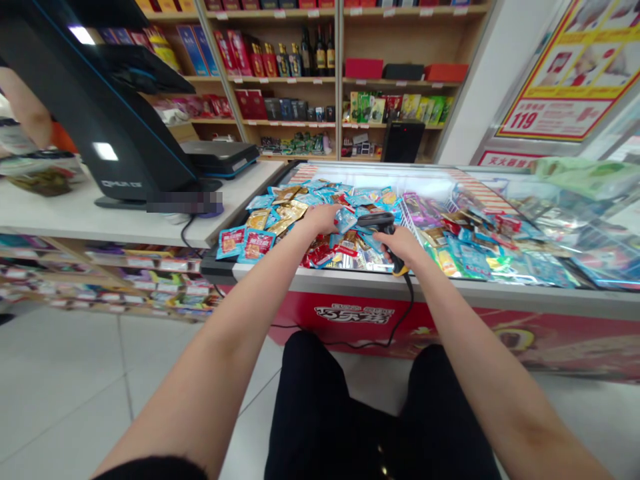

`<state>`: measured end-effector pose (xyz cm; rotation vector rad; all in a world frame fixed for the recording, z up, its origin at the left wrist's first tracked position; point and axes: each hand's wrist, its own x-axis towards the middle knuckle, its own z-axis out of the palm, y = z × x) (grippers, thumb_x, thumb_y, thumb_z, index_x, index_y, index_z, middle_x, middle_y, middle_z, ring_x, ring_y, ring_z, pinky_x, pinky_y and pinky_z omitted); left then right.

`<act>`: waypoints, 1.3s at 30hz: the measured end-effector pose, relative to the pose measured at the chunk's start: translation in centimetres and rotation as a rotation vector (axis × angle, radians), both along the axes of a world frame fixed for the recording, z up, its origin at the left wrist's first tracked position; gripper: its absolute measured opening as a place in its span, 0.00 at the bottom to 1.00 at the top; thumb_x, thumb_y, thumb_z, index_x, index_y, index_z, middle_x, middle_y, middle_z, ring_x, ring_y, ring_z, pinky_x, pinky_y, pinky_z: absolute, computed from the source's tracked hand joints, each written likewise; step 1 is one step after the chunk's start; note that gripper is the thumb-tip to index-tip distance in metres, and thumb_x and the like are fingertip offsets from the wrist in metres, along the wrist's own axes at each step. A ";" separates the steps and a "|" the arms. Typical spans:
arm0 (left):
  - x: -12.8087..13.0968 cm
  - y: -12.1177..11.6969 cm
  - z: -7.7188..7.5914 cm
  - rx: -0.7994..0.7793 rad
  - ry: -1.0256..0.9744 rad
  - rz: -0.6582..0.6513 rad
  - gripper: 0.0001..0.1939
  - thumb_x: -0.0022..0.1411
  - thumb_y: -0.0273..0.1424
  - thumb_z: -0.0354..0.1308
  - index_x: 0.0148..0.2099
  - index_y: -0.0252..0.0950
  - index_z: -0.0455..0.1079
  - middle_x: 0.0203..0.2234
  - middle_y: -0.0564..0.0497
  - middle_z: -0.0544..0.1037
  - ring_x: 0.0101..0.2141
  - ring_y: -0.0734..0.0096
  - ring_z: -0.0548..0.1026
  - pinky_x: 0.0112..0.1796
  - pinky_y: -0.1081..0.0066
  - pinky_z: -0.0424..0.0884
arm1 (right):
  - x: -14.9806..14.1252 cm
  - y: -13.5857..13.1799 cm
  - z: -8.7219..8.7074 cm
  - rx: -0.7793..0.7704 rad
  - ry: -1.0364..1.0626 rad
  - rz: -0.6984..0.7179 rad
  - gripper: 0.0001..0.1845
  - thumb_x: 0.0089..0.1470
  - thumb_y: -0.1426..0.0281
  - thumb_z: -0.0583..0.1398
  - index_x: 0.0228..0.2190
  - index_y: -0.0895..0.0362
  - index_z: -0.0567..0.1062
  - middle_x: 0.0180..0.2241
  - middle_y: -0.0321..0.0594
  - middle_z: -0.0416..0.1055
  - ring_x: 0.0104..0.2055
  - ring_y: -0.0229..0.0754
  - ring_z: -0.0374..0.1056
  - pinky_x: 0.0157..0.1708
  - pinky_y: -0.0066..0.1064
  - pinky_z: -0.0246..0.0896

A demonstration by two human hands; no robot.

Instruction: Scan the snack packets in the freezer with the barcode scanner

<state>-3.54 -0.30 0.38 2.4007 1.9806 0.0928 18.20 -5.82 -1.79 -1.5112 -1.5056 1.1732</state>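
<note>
My right hand [401,244] is wrapped round the grip of a black barcode scanner [376,220] with a yellow tip at its lower end. The scanner's head points left, towards a small blue snack packet [346,219] pinched in the fingers of my left hand [324,218]. Both hands are over a heap of snack packets [290,213], blue, gold and red, lying on the glass top of a freezer chest. Two blue-and-red packets [257,245] lie apart at the heap's front left.
The scanner's cable [404,312] hangs down the red freezer front [350,313]. To the left is a counter [205,230] with a checkout machine [130,133] and a flat scale [220,157]. More packets [470,233] cover the freezer's right side. A person's arm [30,110] shows at far left.
</note>
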 end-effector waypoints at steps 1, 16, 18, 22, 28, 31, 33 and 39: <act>0.2 0.3 0.1 -0.004 -0.011 0.018 0.44 0.51 0.34 0.65 0.69 0.43 0.55 0.58 0.40 0.71 0.57 0.47 0.69 0.58 0.56 0.62 | 0.1 0.1 -0.1 -0.002 0.001 -0.004 0.11 0.54 0.71 0.63 0.25 0.55 0.65 0.16 0.31 0.64 0.12 0.34 0.58 0.13 0.26 0.55; 3.1 1.9 0.4 -0.012 -0.038 0.103 0.51 0.43 0.41 0.71 0.68 0.42 0.57 0.63 0.35 0.61 0.62 0.37 0.61 0.59 0.51 0.59 | 0.9 -0.6 1.2 -0.039 0.034 -0.070 0.14 0.57 0.73 0.61 0.22 0.55 0.64 0.13 0.31 0.61 0.12 0.34 0.57 0.12 0.26 0.54; 3.5 1.9 0.2 0.072 -0.117 0.096 0.53 0.41 0.36 0.72 0.69 0.39 0.54 0.63 0.35 0.60 0.61 0.43 0.64 0.59 0.57 0.60 | 1.1 -0.6 1.2 -0.042 0.053 -0.073 0.14 0.56 0.72 0.61 0.22 0.55 0.64 0.13 0.31 0.61 0.12 0.34 0.57 0.12 0.26 0.54; 3.5 2.4 -0.3 0.117 -0.349 0.087 0.52 0.40 0.27 0.71 0.68 0.34 0.56 0.60 0.35 0.64 0.56 0.49 0.69 0.56 0.64 0.65 | 1.7 -0.6 1.1 -0.034 0.066 -0.076 0.13 0.55 0.71 0.62 0.23 0.56 0.65 0.14 0.32 0.62 0.13 0.35 0.59 0.13 0.26 0.55; 3.0 2.9 -0.4 0.177 -0.670 0.098 0.40 0.40 0.18 0.65 0.59 0.32 0.67 0.50 0.43 0.76 0.50 0.55 0.74 0.54 0.65 0.67 | 2.4 -0.3 0.8 -0.008 0.071 -0.077 0.11 0.54 0.70 0.62 0.23 0.56 0.67 0.16 0.32 0.64 0.14 0.35 0.60 0.14 0.27 0.57; 3.1 3.1 -0.6 0.227 -0.781 0.234 0.31 0.38 0.19 0.67 0.49 0.32 0.71 0.40 0.45 0.79 0.44 0.56 0.76 0.49 0.64 0.70 | 2.6 -0.3 0.8 0.000 0.071 -0.068 0.11 0.55 0.71 0.61 0.23 0.56 0.66 0.16 0.33 0.64 0.14 0.36 0.60 0.14 0.27 0.57; 3.2 3.2 -0.8 0.224 -0.918 0.279 0.19 0.38 0.21 0.67 0.38 0.32 0.72 0.32 0.49 0.78 0.40 0.58 0.77 0.46 0.63 0.72 | 2.7 -0.4 0.9 0.015 0.068 -0.061 0.11 0.55 0.71 0.61 0.23 0.56 0.66 0.16 0.33 0.64 0.14 0.36 0.60 0.14 0.27 0.57; 4.1 2.7 -0.8 0.040 -1.541 0.292 0.12 0.39 0.18 0.63 0.28 0.35 0.67 0.20 0.56 0.73 0.26 0.70 0.75 0.34 0.67 0.75 | 2.9 -0.8 1.6 0.037 0.050 -0.075 0.10 0.53 0.71 0.61 0.23 0.57 0.66 0.16 0.34 0.65 0.14 0.36 0.60 0.13 0.27 0.58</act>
